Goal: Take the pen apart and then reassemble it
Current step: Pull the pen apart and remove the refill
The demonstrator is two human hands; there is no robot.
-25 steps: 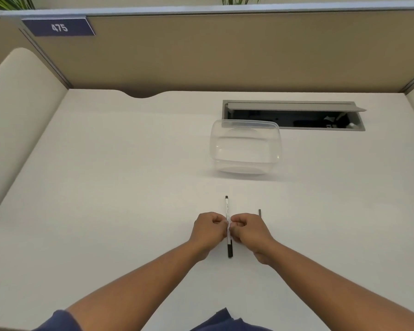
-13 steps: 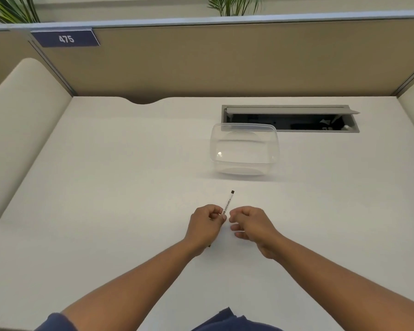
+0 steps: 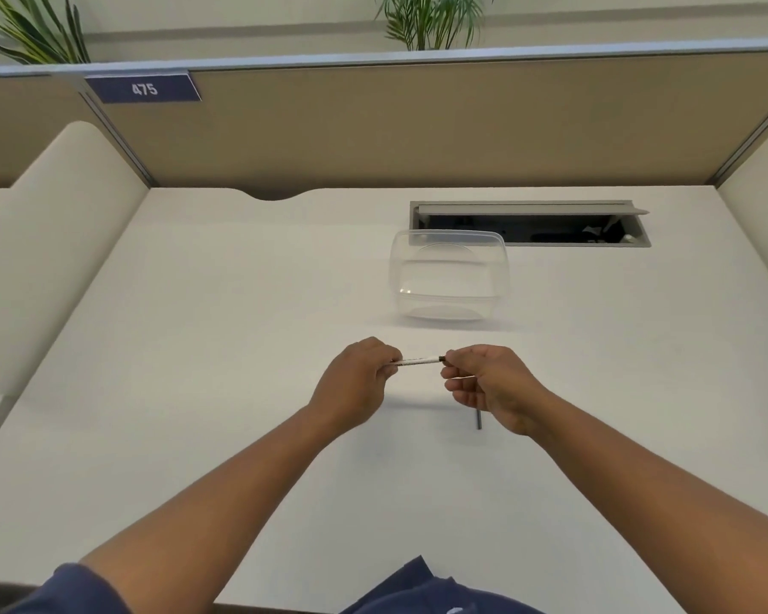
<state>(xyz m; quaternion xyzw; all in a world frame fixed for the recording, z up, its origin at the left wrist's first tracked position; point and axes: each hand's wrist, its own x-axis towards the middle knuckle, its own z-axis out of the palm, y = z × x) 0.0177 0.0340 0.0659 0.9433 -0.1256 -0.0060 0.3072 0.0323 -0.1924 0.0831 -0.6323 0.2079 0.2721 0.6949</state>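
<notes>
Head view: at frame centre, left hand (image 3: 359,383) and right hand (image 3: 488,385) pinched the pen (image 3: 419,360) level above the desk (image 3: 196,347). A hard pull might have flung small parts away.

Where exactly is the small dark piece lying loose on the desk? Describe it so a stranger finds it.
Start at the clear plastic tub on the white desk and come toward the person. Just under the right hand lies a short dark stick, the only loose part; the white pen is held.

"475" on blue sign (image 3: 143,88), partition top
</notes>
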